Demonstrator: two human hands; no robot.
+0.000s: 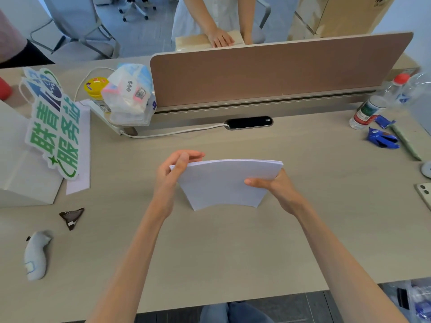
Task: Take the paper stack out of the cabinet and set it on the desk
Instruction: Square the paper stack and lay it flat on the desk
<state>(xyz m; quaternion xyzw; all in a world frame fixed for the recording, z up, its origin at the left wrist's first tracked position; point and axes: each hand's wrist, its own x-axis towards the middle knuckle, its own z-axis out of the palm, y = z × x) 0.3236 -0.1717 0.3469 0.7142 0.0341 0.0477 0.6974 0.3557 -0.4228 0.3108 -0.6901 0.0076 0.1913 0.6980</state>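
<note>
A white paper stack [221, 183] hangs above the middle of the beige desk [233, 248], bowed upward between both hands. My left hand [171, 176] pinches its far left corner, thumb on top. My right hand [277, 190] grips the right edge, thumb lying across the top sheet and fingers underneath. Whether the stack's near edge touches the desk I cannot tell. No cabinet is in view.
A brown divider panel [268, 68] closes the desk's far side; another person's hand [220, 38] rests on a box behind it. Left: a green sign [54, 127], a plastic bag [129, 94], a grey controller [36, 255], a dark wrapper [72, 216]. Right: bottles [370, 108], blue wrappers [382, 138].
</note>
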